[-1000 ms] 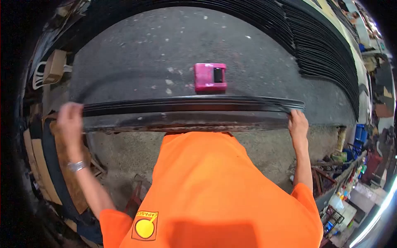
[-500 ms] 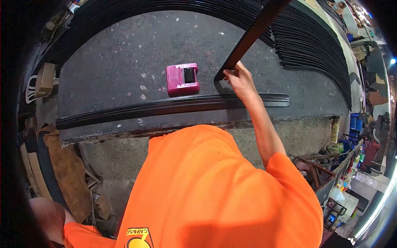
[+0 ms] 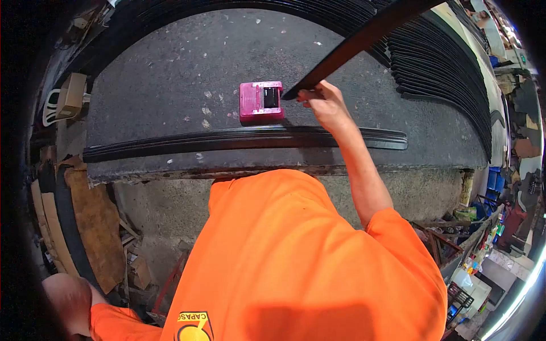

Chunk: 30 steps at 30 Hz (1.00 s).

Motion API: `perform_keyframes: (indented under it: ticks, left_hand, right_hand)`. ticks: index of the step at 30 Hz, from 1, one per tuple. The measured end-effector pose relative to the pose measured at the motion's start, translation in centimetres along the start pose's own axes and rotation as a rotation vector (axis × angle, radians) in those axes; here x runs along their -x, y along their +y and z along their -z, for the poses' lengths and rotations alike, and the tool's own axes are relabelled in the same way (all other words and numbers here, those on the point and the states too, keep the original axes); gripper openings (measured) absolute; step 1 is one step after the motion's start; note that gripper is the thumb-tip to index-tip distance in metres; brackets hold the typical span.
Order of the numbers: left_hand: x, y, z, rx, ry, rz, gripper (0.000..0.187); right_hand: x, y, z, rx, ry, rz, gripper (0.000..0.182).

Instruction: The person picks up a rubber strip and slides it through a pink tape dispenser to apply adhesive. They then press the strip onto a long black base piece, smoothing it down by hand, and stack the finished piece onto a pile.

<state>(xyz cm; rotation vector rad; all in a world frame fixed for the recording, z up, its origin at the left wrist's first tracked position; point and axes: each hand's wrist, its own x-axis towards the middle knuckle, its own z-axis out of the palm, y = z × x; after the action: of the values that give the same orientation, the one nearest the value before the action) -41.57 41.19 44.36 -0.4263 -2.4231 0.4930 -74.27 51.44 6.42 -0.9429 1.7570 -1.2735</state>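
My right hand (image 3: 329, 105) pinches a long dark strip (image 3: 347, 54) near its lower end. From there the strip slants up to the top right, past the edge of the view. Its tip is right at the right side of a pink plastic box (image 3: 250, 101) with a black roller (image 3: 271, 98) in its opening. In front of the box, several black strips (image 3: 227, 140) lie stacked along the table; my right forearm crosses over them. My left arm (image 3: 68, 292) shows only as a bare, bent part at the lower left, and its hand is out of sight.
The dark table (image 3: 165, 79) has a worn front edge close to my body. Rows of black strips (image 3: 441, 68) curve along its far and right sides. A cardboard box (image 3: 71, 96) sits on a white chair (image 3: 50, 108) at left. Brown sheets (image 3: 94, 227) lean below.
My right hand has moved left and slightly up with the dark strip, bringing its tip from a gap away right up to the pink box. The view has shifted slightly.
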Motion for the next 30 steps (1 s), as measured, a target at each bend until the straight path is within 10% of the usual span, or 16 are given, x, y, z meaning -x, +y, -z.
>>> perform_keyframes:
  ticks: [30]
  left_hand:
    - [7.8,-3.2,7.1,-0.218,0.336,0.375,0.020]
  right_hand:
    - [-3.2,0.2,-2.9,0.322,-0.010,0.107,0.009]
